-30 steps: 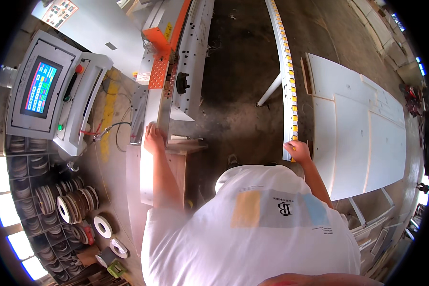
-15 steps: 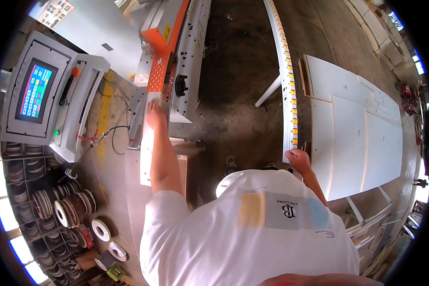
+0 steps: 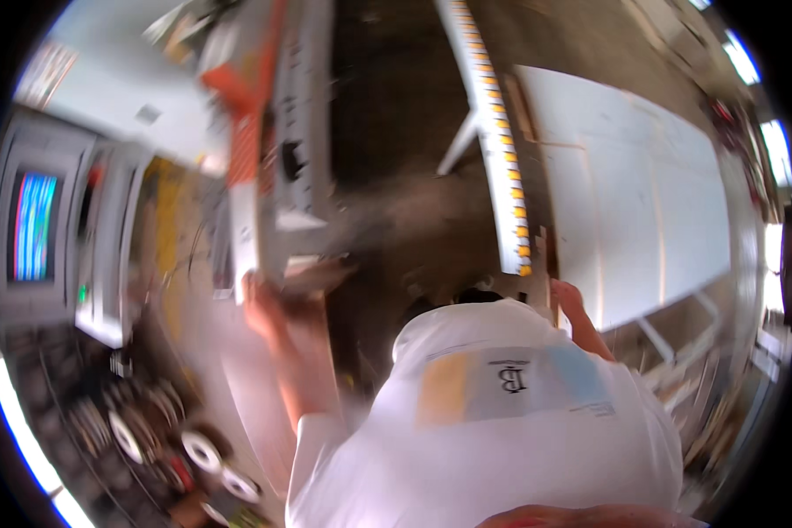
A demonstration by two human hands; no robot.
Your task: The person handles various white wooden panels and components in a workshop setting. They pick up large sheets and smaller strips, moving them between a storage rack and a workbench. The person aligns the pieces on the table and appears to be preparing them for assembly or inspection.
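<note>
Dark monogram [image 3: 512,379] on white shirt [image 3: 537,466], five o'clock; small lettering [image 3: 507,363] just above it, can't make out. Screen [image 3: 33,227], nine o'clock, smeared streaks. Sheet [image 3: 46,75], ten o'clock, blurred.

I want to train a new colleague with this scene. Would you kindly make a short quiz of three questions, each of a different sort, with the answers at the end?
1. True or false: in the picture, the roller rail lies to the left of the left hand.
2. Which of these appears nearest to the right hand?
A) the orange machine part
B) the white panels
C) the rolls on the floor
3. Fill in the missing word: the lit screen is on the person's ____ side.

Key: 1. False, it lies to the right. 2. B. 3. left.
</note>
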